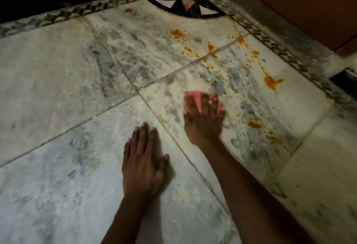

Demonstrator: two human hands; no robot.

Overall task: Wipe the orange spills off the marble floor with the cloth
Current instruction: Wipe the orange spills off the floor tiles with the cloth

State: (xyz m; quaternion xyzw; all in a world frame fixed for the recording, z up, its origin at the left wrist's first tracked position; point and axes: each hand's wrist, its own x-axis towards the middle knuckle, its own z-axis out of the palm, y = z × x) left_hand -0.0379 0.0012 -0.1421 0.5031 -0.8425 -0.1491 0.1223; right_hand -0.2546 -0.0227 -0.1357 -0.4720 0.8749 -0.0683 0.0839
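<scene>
Down on the marble floor we go, and the right hand has the pink cloth pinned flat under its palm, fingers spread over the top and pressing it to the stone; whether they curl round any of it I cannot tell, but the cloth bunches up between them. The left hand is planted just beside it, fingers straight, holding nothing. That looks like a prop, taking the body's weight so the other arm can reach and push.

Now, where is the mess? The orange spills lie beyond the cloth and off to its right, scattered towards the patterned border that runs along the far right edge of the floor. The biggest blot sits near that border; smaller splashes sit at the tile joint further out, one lies close to the hand's right side, and a lone spot is up by the dark inlaid corner piece.

So the cloth is short of the worst of it. I'd judge plenty of wiping is left, with forward and rightward strokes needed.
</scene>
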